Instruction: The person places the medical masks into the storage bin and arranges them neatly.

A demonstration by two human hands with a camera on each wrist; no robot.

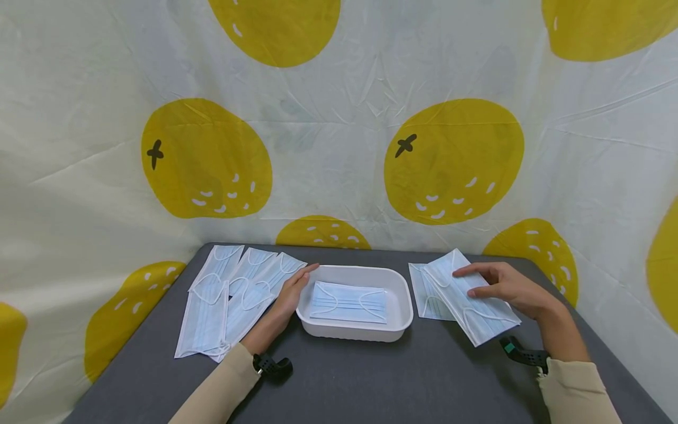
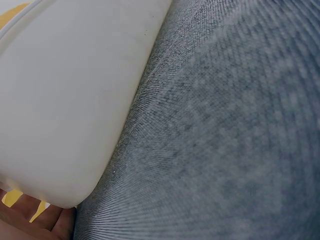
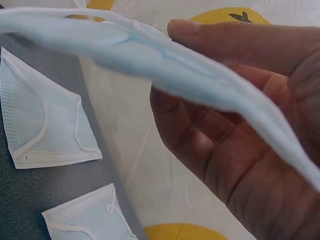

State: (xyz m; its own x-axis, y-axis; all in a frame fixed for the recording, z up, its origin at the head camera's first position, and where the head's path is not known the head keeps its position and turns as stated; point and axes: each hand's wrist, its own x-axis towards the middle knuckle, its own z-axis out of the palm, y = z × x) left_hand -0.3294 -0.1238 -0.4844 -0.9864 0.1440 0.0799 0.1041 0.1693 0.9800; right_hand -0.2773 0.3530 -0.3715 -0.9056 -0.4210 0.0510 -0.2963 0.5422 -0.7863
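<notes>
A pale blue face mask [image 1: 466,300] with white ear loops is pinched between the thumb and fingers of my right hand [image 1: 508,288], tilted above the table. In the right wrist view this mask [image 3: 165,65] shows edge-on, the thumb on one side and fingers on the other. Partly behind it in the head view lies another mask [image 1: 431,300]. My left hand [image 1: 288,294] rests along the left end of a white plastic tray [image 1: 354,334], its fingers against the outer wall. Inside the tray a folded mask [image 1: 346,303] lies flat with both loops on top.
Several overlapping masks [image 1: 212,306] are spread on the dark grey table [image 1: 371,377], left of the tray. In the right wrist view, two masks [image 3: 50,115] lie apart on the table. A curtain [image 1: 328,159] with yellow fruit prints hangs right behind the table.
</notes>
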